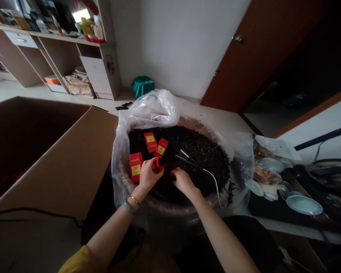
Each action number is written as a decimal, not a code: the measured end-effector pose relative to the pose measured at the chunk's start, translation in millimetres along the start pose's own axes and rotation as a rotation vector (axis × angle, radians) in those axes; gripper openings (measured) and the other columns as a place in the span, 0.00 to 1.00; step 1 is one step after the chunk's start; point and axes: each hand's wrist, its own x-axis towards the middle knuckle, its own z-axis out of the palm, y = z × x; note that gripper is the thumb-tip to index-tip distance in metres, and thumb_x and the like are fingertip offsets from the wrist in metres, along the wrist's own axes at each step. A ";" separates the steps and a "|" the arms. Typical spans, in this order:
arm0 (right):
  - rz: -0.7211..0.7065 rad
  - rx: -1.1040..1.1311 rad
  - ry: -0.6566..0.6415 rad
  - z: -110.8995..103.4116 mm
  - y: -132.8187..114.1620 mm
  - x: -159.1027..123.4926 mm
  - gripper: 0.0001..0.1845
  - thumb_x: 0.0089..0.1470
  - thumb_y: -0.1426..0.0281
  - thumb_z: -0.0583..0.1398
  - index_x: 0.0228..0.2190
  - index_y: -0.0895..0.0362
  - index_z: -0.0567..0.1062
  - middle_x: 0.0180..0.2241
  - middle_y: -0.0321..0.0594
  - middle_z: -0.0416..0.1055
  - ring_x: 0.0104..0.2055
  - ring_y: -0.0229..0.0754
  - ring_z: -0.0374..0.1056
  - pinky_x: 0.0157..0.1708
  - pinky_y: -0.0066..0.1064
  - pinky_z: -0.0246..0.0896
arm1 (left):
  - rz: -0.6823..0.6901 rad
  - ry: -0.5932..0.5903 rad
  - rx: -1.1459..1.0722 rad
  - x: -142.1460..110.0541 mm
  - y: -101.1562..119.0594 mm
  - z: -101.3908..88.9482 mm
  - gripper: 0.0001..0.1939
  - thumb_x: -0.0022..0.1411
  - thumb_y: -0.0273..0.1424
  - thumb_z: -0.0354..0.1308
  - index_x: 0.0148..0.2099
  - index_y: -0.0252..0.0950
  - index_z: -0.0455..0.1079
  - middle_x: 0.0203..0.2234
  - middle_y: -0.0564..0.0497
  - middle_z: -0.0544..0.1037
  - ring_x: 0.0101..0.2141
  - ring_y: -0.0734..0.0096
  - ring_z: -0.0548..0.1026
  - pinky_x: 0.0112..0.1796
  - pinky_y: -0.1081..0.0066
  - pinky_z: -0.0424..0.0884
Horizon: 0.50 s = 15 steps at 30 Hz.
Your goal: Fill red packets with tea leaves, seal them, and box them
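Note:
A wide round basket lined with clear plastic (165,108) holds a heap of dark, dry loose tea leaves (207,151). My left hand (150,174) grips a small red box (158,167) low over the leaves. My right hand (183,180) is closed just to the right of it, with its fingers curled down at the leaves; its fingertips are hidden. Around my left hand lie more red boxes with gold labels: one box (135,163) to the left, another box (150,142) beyond, and a third box (161,145) beside that. A hair straightener (191,161) with a white cord rests on the leaves.
A large open cardboard box (62,151) stands at the left. At the right, a low table bears a white bowl (304,204) and a bag of brown pieces (264,176). A green bundle (143,86) sits by the wall. A brown door (244,57) stands beyond.

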 end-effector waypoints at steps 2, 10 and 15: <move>-0.029 0.145 0.118 -16.1 9.0 6.1 0.15 0.42 0.83 0.59 0.34 0.58 0.76 0.37 0.42 0.74 0.41 0.44 0.71 0.44 0.32 0.63 | 0.001 -0.013 0.006 0.1 -1.0 0.5 0.24 0.46 0.29 0.66 0.48 0.37 0.68 0.37 0.48 0.76 0.37 0.63 0.74 0.36 0.66 0.74; -0.259 0.440 0.520 -65.6 -18.9 27.8 0.09 0.44 0.74 0.62 0.32 0.55 0.76 0.35 0.39 0.74 0.39 0.43 0.70 0.45 0.36 0.64 | -0.017 -0.024 0.017 0.2 -3.2 1.2 0.26 0.44 0.28 0.67 0.48 0.39 0.68 0.37 0.49 0.76 0.36 0.63 0.74 0.35 0.66 0.73; -0.308 0.516 0.453 -59.7 -38.4 29.9 0.13 0.43 0.76 0.62 0.35 0.55 0.76 0.37 0.40 0.73 0.41 0.41 0.71 0.45 0.34 0.67 | -0.026 -0.009 0.028 -0.3 -2.2 1.6 0.27 0.44 0.28 0.67 0.48 0.37 0.68 0.37 0.48 0.76 0.36 0.62 0.74 0.36 0.65 0.73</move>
